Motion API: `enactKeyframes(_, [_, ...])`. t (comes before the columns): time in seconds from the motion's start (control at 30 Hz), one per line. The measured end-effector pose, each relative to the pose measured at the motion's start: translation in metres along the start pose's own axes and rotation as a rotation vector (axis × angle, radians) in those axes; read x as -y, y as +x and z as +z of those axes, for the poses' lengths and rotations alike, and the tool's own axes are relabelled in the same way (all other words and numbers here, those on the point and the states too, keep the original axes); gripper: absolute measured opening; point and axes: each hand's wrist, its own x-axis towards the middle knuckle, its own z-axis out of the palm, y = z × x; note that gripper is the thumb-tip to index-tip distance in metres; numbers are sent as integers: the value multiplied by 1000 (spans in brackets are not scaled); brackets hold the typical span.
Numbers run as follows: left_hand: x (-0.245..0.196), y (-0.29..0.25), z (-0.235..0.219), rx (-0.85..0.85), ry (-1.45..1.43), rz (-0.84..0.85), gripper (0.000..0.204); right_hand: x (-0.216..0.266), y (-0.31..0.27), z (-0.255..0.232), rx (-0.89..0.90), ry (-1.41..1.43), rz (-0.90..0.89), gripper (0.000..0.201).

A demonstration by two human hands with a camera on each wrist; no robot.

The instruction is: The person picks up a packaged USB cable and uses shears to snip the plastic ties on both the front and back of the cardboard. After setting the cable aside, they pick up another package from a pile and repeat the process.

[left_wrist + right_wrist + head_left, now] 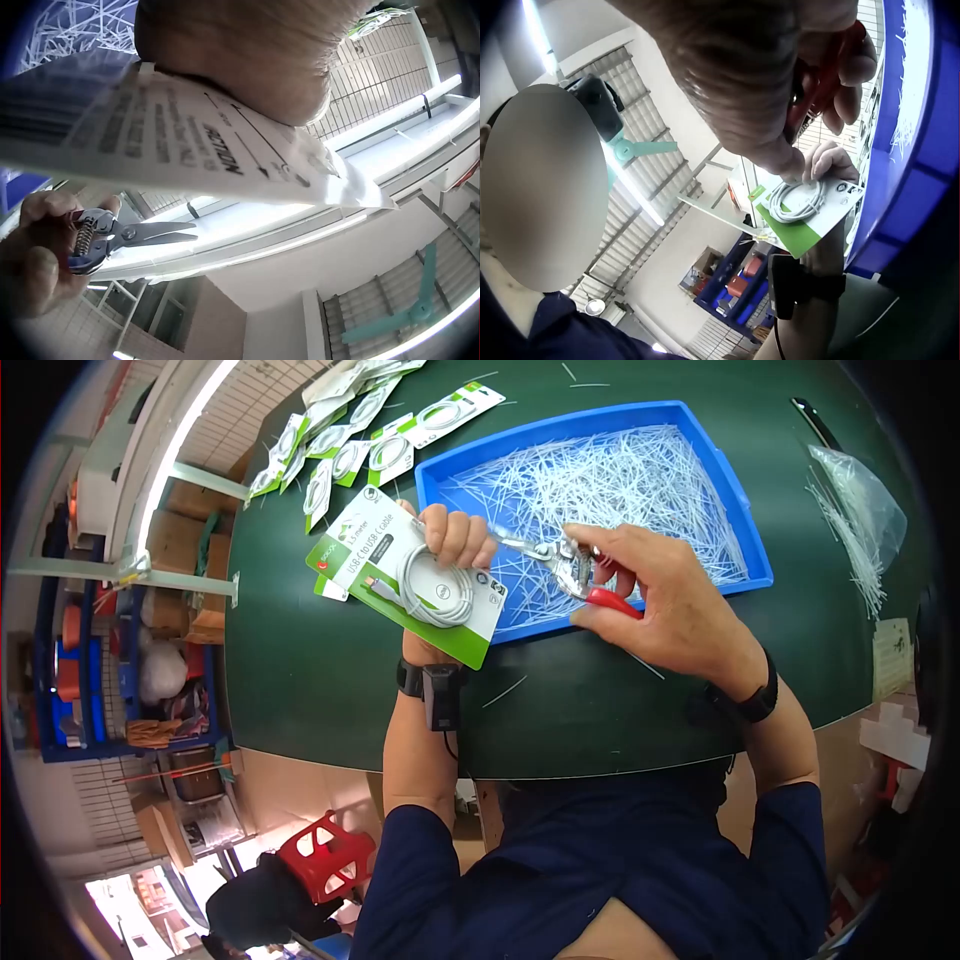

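My left hand (455, 536) grips the top edge of a white and green card (340, 555) carrying a coiled white USB-C cable (437, 595). In the left wrist view the printed back of the card (187, 135) shows nearly edge-on beneath that hand. My right hand (670, 585) holds red-handled spring-loaded snips (570, 570), their blades pointing left toward the card. Those blades stand slightly apart in the left wrist view, with the spring (84, 238) between the handles. From the right wrist, the coil (799, 201) hangs just below my left fingers.
A blue tray (745, 525) heaped with thin white strips (620, 480) lies behind my hands on the green table (320, 710). More carded cables (390, 452) are piled at the back left. On the right is a clear plastic bag (865, 500) of strips beside a dark pen-like object (815, 422).
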Motion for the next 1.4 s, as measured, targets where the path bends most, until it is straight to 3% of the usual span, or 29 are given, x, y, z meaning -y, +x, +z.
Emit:
enactKeyframes(0.07, [10, 2, 28, -46, 30, 10, 61, 9, -11, 7, 67, -42, -49, 73])
enactKeyframes(0.27, [11, -2, 35, -143, 64, -22, 61, -3, -16, 34, 131, -153, -90, 72])
enactKeyframes(0.4, [9, -1, 31, -68, 29, -45, 61, -4, -16, 33, 189, -152, -72, 71])
enactKeyframes(0.67, [11, -2, 22, -10, -11, -57, 62, -9, -19, 36, 178, -213, -92, 71])
enactKeyframes(0.77, [12, -2, 20, 30, -50, -81, 61, -13, -19, 37, 149, -242, -145, 57])
enactKeyframes(0.9, [18, -3, 20, -2, -153, -85, 61, -20, -19, 38, 109, -236, -179, 67])
enactKeyframes(1.07, [21, -6, 20, -8, -208, -94, 60, -22, -19, 37, 98, -308, -225, 59])
enactKeyframes(1.33, [22, -6, 20, -58, -260, 42, 57, -21, -13, 28, 164, -282, -141, 65])
enactKeyframes(1.4, [29, -6, 23, -105, -226, 73, 55, -25, -9, 38, 48, -115, -113, 62])
